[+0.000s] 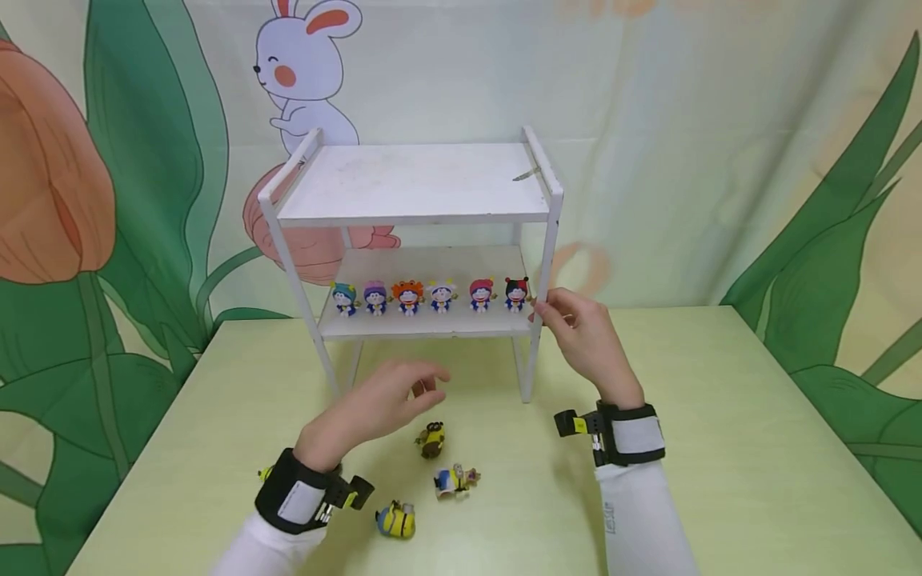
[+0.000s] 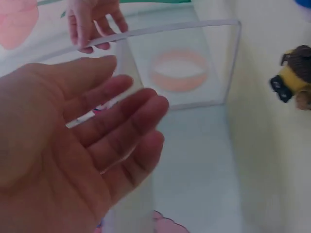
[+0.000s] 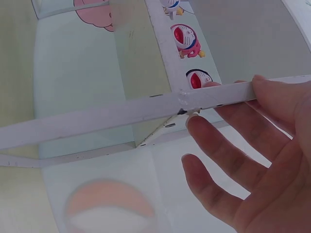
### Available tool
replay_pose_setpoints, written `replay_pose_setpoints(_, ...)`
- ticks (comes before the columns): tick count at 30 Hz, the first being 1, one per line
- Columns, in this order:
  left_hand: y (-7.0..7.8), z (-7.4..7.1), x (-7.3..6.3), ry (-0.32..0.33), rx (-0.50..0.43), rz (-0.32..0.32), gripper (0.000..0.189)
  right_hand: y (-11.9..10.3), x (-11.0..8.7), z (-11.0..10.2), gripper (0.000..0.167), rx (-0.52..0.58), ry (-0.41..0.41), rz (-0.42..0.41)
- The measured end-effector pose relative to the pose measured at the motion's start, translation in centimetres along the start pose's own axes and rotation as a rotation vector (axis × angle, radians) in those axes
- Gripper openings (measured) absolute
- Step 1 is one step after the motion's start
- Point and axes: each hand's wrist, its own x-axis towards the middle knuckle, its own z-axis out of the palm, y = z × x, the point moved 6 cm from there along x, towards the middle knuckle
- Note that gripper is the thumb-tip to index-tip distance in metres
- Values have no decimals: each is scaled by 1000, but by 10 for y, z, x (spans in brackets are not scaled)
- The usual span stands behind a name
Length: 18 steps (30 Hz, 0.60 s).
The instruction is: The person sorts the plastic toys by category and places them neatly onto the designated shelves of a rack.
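A small white two-tier shelf (image 1: 425,188) stands on the table. My right hand (image 1: 585,334) is at its right front leg (image 3: 233,95), the thumb on one side of the post and the index finger behind it; the other fingers are loosely bent. On the lower tier several figurines in colourful hats stand in a row. The one in a black and red hat (image 1: 515,294) is nearest that hand. My left hand (image 1: 382,400) hovers in front of the shelf, holding nothing, fingers loosely bent. Just below it lies a yellow and brown figurine (image 1: 430,440).
On the table's near side lie a blue and yellow figurine (image 1: 455,480) and a yellow minion-like figurine (image 1: 396,520). A bit of yellow (image 1: 264,474) shows beside the left wrist strap. Behind the shelf hangs a printed curtain (image 1: 670,160) with a rabbit and flowers.
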Motion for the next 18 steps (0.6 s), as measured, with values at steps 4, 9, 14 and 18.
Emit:
replay_pose_setpoints(4, -22, 21, -9, -12, -28, -115, 24, -1, 0, 1, 20, 2, -3, -7)
replay_pose_setpoints(9, -42, 41, -14, -5, -16, -304, 28, -1, 0, 2, 20, -7, -2, -11)
replay_pose_setpoints(14, -51, 51, -16, 19, 58, -444, 36, 0, 0, 2, 21, -3, 8, -18)
replay_pose_setpoints(18, -52, 58, -14, -41, 72, -494, 42, 0, 0, -1, 22, -11, 11, -21)
